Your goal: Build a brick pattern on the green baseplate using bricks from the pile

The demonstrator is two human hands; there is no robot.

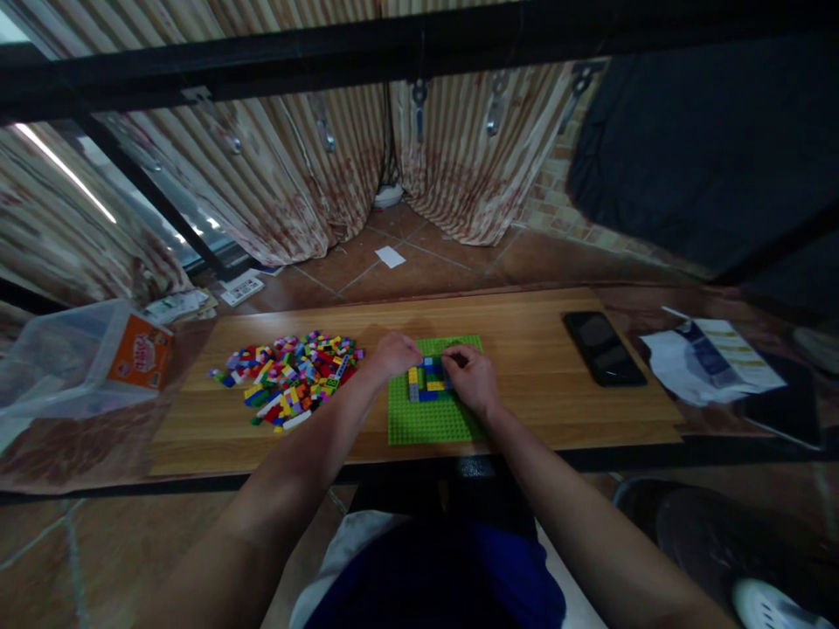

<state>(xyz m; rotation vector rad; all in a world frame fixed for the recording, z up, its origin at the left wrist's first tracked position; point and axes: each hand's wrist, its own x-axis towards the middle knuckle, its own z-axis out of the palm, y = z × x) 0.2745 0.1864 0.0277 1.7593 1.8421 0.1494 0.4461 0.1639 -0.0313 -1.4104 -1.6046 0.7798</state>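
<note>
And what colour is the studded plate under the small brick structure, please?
The studded plate is light green; the head view, the only one, shows it.

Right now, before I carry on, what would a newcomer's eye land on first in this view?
Probably the heap of bright toy bricks on the left of the wooden tabletop. Next comes the green plate near the middle, with a small brick build on it and the left hand and right hand at either side. The black phone stands out on the right.
</note>
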